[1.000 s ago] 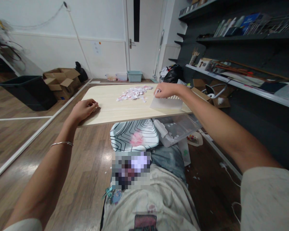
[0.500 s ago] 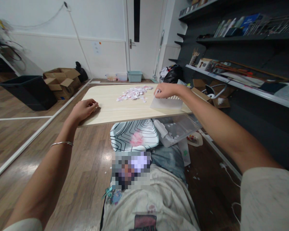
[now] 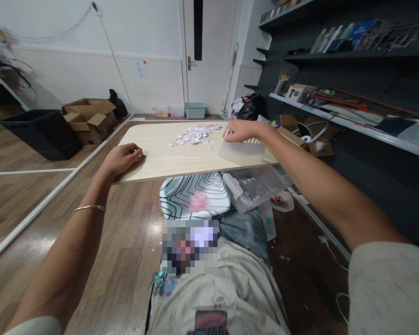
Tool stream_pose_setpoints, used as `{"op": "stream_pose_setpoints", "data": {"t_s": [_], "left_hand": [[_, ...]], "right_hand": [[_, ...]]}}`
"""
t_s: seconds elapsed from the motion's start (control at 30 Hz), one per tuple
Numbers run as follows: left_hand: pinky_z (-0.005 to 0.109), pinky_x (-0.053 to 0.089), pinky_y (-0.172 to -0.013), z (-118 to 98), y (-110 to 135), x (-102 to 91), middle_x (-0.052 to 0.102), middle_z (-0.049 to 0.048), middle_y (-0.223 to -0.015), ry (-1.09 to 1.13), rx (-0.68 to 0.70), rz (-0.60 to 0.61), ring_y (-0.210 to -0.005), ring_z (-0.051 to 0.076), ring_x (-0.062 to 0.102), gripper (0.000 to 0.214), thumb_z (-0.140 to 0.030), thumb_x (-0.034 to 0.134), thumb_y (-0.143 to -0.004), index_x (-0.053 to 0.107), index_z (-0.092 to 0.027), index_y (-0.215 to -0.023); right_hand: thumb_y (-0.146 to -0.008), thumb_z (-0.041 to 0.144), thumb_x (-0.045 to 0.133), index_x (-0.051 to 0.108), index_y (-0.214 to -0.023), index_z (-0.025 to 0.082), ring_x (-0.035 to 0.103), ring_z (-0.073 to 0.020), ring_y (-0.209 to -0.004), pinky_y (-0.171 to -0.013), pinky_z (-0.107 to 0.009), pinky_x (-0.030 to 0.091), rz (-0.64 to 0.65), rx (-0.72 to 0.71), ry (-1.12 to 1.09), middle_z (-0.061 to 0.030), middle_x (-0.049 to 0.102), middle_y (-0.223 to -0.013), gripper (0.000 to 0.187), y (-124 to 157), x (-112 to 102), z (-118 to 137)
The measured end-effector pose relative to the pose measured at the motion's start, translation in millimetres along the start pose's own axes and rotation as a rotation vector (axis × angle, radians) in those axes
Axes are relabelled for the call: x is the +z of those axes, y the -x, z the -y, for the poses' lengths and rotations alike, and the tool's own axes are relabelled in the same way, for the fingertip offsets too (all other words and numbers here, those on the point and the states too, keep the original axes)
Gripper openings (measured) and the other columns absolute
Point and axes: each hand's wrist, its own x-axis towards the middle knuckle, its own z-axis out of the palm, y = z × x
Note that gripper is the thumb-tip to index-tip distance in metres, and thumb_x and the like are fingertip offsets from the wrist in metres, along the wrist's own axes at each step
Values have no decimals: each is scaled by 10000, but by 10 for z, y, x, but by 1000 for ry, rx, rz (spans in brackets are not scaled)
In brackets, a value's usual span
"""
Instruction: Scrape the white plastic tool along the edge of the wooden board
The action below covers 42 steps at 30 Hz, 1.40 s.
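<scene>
Sheet (image 3: 240, 150) beneath right hand (image 3: 242, 130)

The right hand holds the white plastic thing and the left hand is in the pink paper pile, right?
No. In the head view the left hand rests on the table corner, apart from the pile. The right hand holds the white plastic thing.
</scene>
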Motion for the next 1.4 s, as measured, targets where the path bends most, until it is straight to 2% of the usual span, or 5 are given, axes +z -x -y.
{"op": "stream_pose_setpoints", "data": {"t_s": [0.33,0.67,0.9,1.13,1.4], "left_hand": [[328,438,-844,-97,53,-29,906,125,-1115,-14,-15,0,-951,247,625,525,-477,629,-1175,908,-61,-1332],[339,458,-838,-11,-5,-4,913,140,-1116,-23,1,-10,-977,267,672,539,-518,638,-1144,919,-88,-1310],[357,458,-840,19,-16,13,884,130,-1076,-13,9,-17,-890,260,644,561,-546,622,-1106,913,-104,-1293],[367,465,-854,-24,7,-14,901,149,-1152,-40,-3,-3,-926,271,659,616,-576,607,-1112,919,-94,-1337],[353,464,-881,-77,47,-37,919,144,-1156,-27,-4,0,-1000,272,664,552,-521,631,-1145,902,-78,-1333]], "right_hand": [[-932,224,766,562,-774,252,552,-215,-795,-770,-351,450,-13,-17,30,-16,536,-762,259,-8,7,-15],[-964,227,752,574,-781,255,559,-226,-804,-774,-367,437,-30,-25,66,-28,559,-770,257,6,-1,5],[-945,245,728,650,-834,238,621,-240,-819,-779,-362,474,-23,-11,68,-48,642,-803,136,3,1,-2],[-951,238,758,592,-807,254,614,-230,-800,-772,-351,466,-18,-3,44,-26,597,-772,221,13,-5,5],[-962,259,758,715,-871,215,658,-261,-876,-800,-373,471,-17,17,58,-66,688,-850,110,-7,9,-6]]}}
